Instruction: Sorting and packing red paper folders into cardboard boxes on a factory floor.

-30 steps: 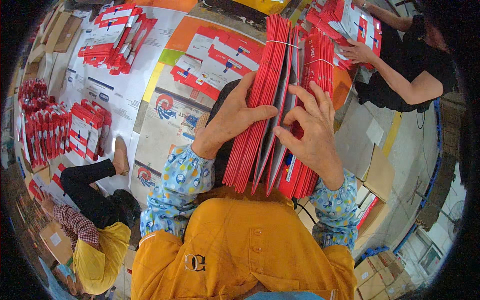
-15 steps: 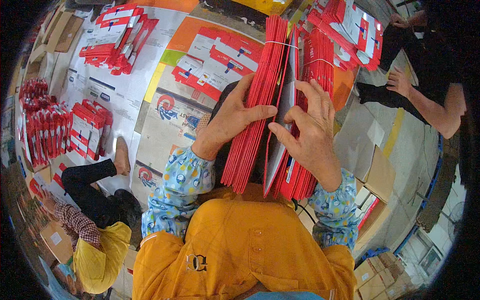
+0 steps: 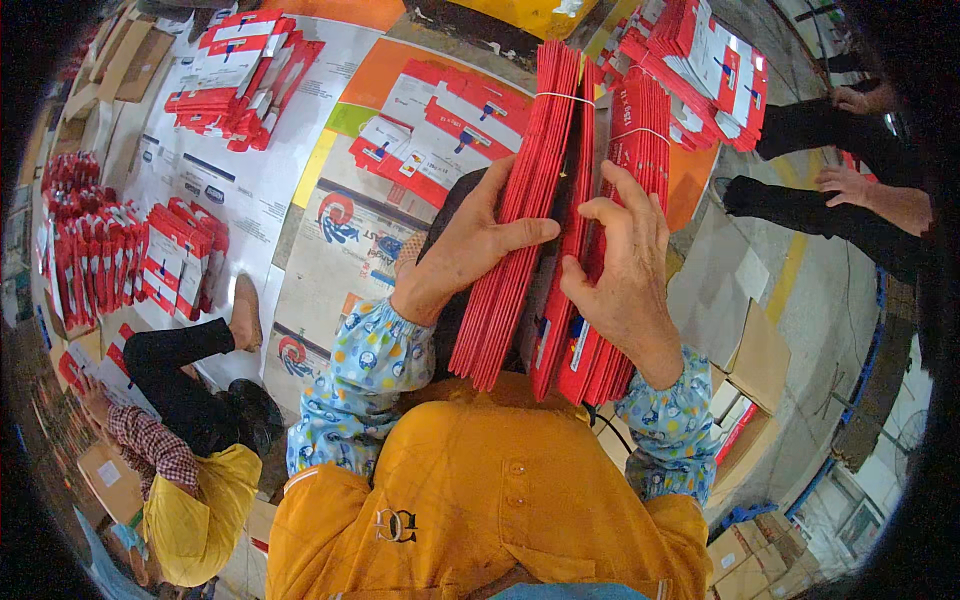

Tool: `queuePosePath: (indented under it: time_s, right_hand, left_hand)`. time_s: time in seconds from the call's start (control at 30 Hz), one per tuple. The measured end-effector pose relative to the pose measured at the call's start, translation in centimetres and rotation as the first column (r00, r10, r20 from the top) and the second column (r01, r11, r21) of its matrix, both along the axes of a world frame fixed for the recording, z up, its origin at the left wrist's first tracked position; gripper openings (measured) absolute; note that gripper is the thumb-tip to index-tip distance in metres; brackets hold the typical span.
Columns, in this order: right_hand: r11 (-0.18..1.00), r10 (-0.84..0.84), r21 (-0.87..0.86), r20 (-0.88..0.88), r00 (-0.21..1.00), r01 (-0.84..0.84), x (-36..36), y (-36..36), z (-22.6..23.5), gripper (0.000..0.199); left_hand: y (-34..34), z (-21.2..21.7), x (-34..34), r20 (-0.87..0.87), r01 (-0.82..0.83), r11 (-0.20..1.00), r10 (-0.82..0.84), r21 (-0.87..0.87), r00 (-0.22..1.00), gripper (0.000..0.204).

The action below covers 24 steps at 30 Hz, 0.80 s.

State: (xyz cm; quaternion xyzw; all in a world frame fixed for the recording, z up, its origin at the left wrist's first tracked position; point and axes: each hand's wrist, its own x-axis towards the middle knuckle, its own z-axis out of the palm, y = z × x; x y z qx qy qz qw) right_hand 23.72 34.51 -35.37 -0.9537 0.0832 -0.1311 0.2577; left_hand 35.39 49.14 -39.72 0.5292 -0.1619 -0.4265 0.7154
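A thick stack of flat red folded cartons [image 3: 545, 180], bound by thin white bands, stands on edge in front of me, resting against my orange apron. My left hand [image 3: 465, 245] presses the stack's left face, thumb hooked over the front sheets. My right hand [image 3: 625, 275] grips the right part of the stack, fingers curled into a gap between the sheets. Blue patterned sleeves cover both forearms.
Flattened printed cardboard [image 3: 340, 235] covers the floor. Red carton bundles lie at upper left [image 3: 235, 70], far left [image 3: 120, 260] and upper right [image 3: 700, 70]. One person in a yellow top [image 3: 185, 460] sits at lower left. Another person's hands [image 3: 850, 180] reach in at right.
My right fingers have dug deeper into the gap, spreading the stack wider. The person at right has shifted back and away from the upper-right cartons.
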Motion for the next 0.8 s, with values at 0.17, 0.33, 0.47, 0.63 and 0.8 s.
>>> queuePosePath:
  time_s: [0.17, 0.33, 0.47, 0.63, 0.8]
  right_hand:
    - [0.989, 0.082, -0.121, -0.002, 0.997, -0.082, 0.0, -0.2, 0.0, 0.022]
    - [0.994, 0.063, -0.091, 0.0, 0.998, -0.062, 0.0, -0.1, -0.2, 0.029]
    - [0.999, 0.028, -0.025, -0.023, 0.999, -0.029, -0.1, -0.1, 0.1, 0.023]
    - [0.999, 0.02, 0.032, 0.001, 1.0, -0.02, -0.6, -0.6, -0.1, 0.016]
    - [0.993, 0.072, -0.093, 0.041, 0.997, -0.068, -0.2, -0.3, -0.2, 0.018]
  left_hand:
    - [-0.1, -0.4, -0.1, 0.002, 0.006, 1.0, -0.006, -0.01, 1.0, 0.074]
    - [-0.2, -0.4, -0.1, 0.039, 0.013, 1.0, -0.014, 0.022, 0.999, 0.075]
    - [0.1, -1.1, 0.3, 0.15, -0.009, 0.997, -0.003, 0.08, 0.989, 0.076]
    - [0.7, -1.5, 0.7, 0.204, -0.031, 0.995, 0.011, 0.092, 0.979, 0.075]
    - [0.1, -1.1, 0.0, 0.115, -0.037, 0.998, 0.032, 0.042, 0.993, 0.075]
